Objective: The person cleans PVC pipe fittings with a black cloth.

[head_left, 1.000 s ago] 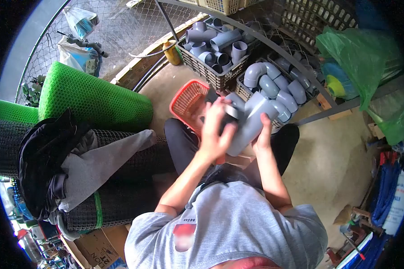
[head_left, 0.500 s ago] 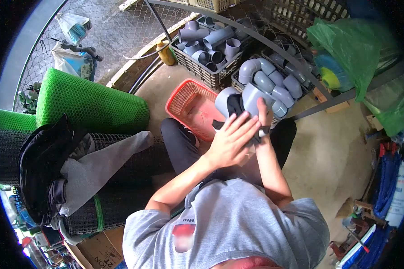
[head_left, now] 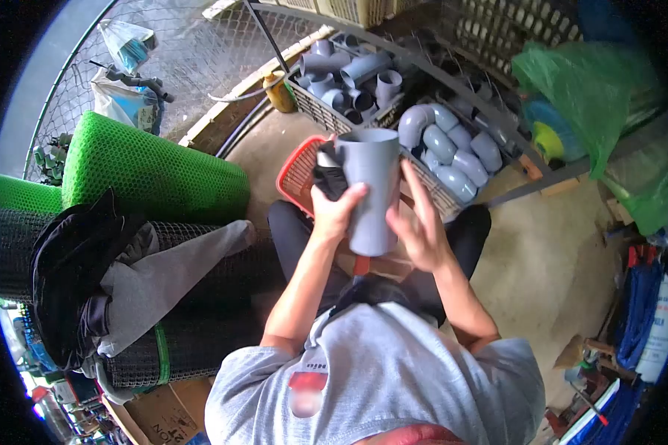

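A grey plastic pipe fitting [head_left: 376,193] stands nearly upright in front of my chest, its wide round mouth facing up. My left hand [head_left: 335,211] grips its left side, thumb across the front. A black cloth [head_left: 329,174] is bunched above that hand, against the fitting's left side. My right hand [head_left: 423,233] is at the fitting's right side, slightly blurred, its fingers stretched out and apart. Behind the fitting, partly hidden by it, is a red plastic basket [head_left: 293,182] on the floor.
A crate [head_left: 323,115] of grey tees and another crate [head_left: 439,194] of grey elbows [head_left: 453,148] stand ahead, by a metal frame bar [head_left: 460,87]. Rolls of green mesh [head_left: 152,167] and black netting lie left. A green plastic bag [head_left: 571,89] hangs at right.
The fitting has turned upright and come closer to my body. My left hand has moved left from over my right hand and now grips the fitting. My right hand's fingers have spread beside it.
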The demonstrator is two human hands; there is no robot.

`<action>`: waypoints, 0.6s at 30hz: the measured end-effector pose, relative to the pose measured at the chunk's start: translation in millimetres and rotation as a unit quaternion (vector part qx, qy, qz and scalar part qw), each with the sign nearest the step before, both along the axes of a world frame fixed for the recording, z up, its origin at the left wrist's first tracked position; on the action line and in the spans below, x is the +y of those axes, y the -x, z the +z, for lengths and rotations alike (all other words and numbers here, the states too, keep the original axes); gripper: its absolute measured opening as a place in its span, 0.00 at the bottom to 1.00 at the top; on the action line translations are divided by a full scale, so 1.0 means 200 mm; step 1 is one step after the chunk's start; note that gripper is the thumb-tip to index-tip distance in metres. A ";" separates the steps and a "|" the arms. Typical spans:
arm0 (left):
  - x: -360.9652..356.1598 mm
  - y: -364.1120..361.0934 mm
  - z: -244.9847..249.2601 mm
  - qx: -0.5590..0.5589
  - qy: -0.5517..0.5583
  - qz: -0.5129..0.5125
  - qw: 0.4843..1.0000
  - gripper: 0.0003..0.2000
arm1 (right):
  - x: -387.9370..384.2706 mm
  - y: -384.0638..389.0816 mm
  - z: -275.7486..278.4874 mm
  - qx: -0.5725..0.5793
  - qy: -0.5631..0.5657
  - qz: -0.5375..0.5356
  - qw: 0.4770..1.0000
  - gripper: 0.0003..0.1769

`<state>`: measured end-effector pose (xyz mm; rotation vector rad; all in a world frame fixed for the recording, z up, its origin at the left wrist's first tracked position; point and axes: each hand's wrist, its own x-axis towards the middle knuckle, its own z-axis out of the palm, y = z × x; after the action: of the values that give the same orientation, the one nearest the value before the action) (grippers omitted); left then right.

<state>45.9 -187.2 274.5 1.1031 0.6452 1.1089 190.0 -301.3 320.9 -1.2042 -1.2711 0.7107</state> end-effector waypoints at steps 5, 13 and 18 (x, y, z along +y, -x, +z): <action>0.02 0.12 0.11 -0.202 0.269 -0.115 0.935 0.37 | 0.04 -0.13 0.04 -0.070 -0.063 0.057 0.994 0.35; -0.06 0.06 -0.17 -0.207 0.371 -0.083 0.902 0.29 | 0.00 -0.09 -0.41 0.445 0.184 -0.014 0.876 0.32; -0.05 0.15 -0.22 0.085 0.143 -0.082 0.983 0.28 | 0.00 -0.05 -0.49 0.477 0.172 -0.130 0.852 0.23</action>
<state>16.1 -197.8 229.6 0.9888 0.8057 0.7575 199.9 -301.2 223.4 -1.0350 -0.1463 1.1607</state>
